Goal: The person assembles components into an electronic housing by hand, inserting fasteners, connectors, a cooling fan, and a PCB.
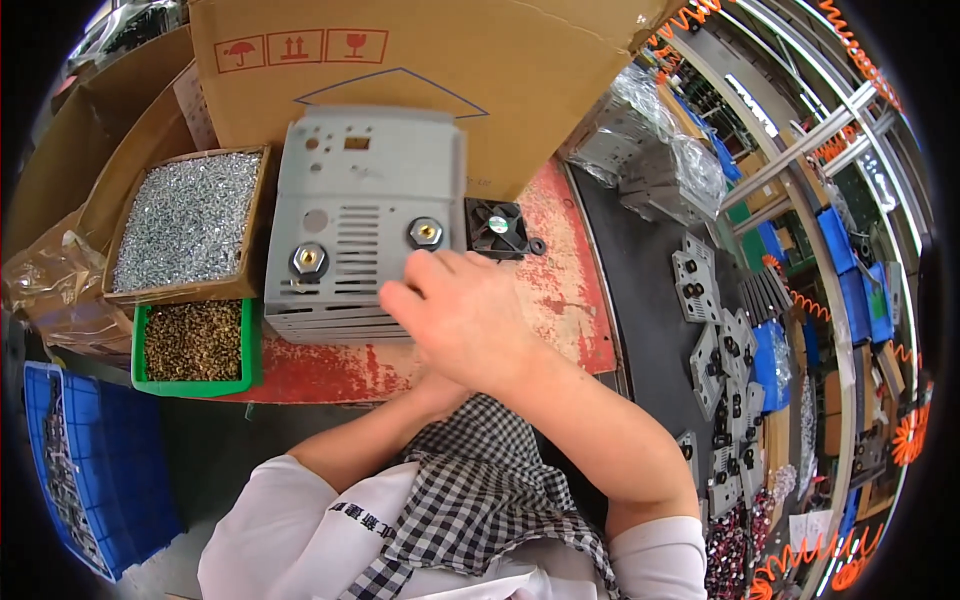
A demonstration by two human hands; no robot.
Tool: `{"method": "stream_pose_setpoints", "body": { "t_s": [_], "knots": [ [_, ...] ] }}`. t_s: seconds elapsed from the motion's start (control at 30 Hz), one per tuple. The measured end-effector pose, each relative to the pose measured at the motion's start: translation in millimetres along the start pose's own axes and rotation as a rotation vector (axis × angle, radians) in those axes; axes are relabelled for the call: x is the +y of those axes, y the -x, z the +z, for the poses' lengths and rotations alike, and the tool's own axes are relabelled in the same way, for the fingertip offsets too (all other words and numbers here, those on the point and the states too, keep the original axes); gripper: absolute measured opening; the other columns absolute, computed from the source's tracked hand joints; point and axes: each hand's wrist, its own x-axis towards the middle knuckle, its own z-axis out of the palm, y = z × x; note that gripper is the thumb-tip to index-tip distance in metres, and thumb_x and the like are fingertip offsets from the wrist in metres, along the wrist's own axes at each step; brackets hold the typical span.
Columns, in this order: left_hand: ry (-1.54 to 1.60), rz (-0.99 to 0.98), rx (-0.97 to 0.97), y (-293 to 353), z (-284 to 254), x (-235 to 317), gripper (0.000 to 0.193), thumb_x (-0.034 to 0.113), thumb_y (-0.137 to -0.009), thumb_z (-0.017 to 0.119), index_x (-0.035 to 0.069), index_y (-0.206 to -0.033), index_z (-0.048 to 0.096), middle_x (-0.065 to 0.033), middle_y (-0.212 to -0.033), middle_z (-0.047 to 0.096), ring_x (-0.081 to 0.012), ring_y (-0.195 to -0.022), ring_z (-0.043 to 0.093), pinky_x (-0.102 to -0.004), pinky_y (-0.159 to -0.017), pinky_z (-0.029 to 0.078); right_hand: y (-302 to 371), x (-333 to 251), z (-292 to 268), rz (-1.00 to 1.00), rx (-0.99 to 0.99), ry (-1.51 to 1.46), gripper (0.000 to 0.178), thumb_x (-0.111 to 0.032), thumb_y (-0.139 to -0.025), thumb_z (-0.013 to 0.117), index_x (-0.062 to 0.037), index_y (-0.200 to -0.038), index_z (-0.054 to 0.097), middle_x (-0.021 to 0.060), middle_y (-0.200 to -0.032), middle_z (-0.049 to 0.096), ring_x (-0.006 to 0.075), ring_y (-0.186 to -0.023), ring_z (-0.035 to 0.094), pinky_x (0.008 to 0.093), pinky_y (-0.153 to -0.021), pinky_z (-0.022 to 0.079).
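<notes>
A grey sheet-metal panel (340,190) with vent slots and holes lies on top of a stack of similar panels on the red table. Two round connectors with brass centres sit on it, a left connector (309,260) and a right connector (426,232). My right hand (465,315) is over the panel's near right corner, just below the right connector, its fingers curled; whatever they hold is hidden. My left hand (440,392) is mostly behind the right one, only its wrist part showing. Beyond my right fingers is a black cooling fan (495,228), with a small black ring (538,246) beside it.
Left of the panels are a carton of silver screws (185,220) and a green tray (250,375) of brass-coloured small parts. A tall cardboard box (520,90) stands behind. A blue crate (115,460) is at lower left. Rightward, a dark conveyor (640,290) carries several grey panels.
</notes>
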Motion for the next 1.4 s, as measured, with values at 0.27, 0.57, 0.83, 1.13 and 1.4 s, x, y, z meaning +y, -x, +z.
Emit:
{"method": "stream_pose_setpoints", "body": {
  "t_s": [0.27,0.57,0.83,1.13,1.4],
  "knots": [
    [0.323,-0.118,0.064,-1,-2,-7,0.030,0.018,-0.089,0.060,0.007,-0.116,0.052,-0.0022,-0.108,0.059,-0.0137,-0.101,0.056,-0.0309,-0.088,0.047,-5,0,15,-0.021,-0.149,-0.036,0.009,-0.017,-0.071,0.056,-0.0139,-0.079,0.056,0.0030,-0.075,0.047,0.0199,-0.077,0.054,0.0341,-0.069,0.043],
    [0.137,-0.125,0.059,2,-16,-11,0.024,0.019,-0.092,0.057,0.006,-0.111,0.053,-0.0040,-0.107,0.059,-0.0152,-0.099,0.057,-0.0306,-0.087,0.048,62,-13,-5,0.132,0.118,-0.082,0.035,-0.015,-0.071,0.061,-0.0129,-0.106,0.061,0.0071,-0.108,0.054,0.0242,-0.097,0.054,0.0418,-0.082,0.043],
    [-0.159,-0.094,-0.141,-8,16,-21,0.021,0.024,-0.094,0.053,0.005,-0.103,0.053,-0.0082,-0.094,0.058,-0.0179,-0.084,0.058,-0.0324,-0.072,0.052,280,-32,-100,0.851,-0.061,0.194,0.039,-0.014,-0.061,0.076,-0.0103,-0.097,0.064,0.0066,-0.097,0.058,0.0260,-0.089,0.056,0.0367,-0.075,0.045],
    [-0.290,-0.664,-0.449,-28,90,-126,0.018,0.019,-0.093,0.054,0.003,-0.102,0.057,-0.0080,-0.092,0.061,-0.0153,-0.081,0.061,-0.0300,-0.069,0.054,416,-90,-160,1.311,-0.184,0.513,0.017,-0.007,-0.068,0.068,-0.0088,-0.084,0.064,0.0080,-0.077,0.059,0.0288,-0.073,0.058,0.0376,-0.064,0.047],
    [-0.286,-0.774,-0.444,-39,116,-177,0.038,0.030,-0.093,0.056,0.005,-0.121,0.048,-0.0095,-0.103,0.059,-0.0190,-0.089,0.061,-0.0337,-0.073,0.054,386,-51,-120,1.058,-0.104,0.340,0.015,-0.004,-0.067,0.065,-0.0093,-0.080,0.061,0.0050,-0.070,0.054,0.0246,-0.066,0.056,0.0359,-0.056,0.047]
  ]
}}
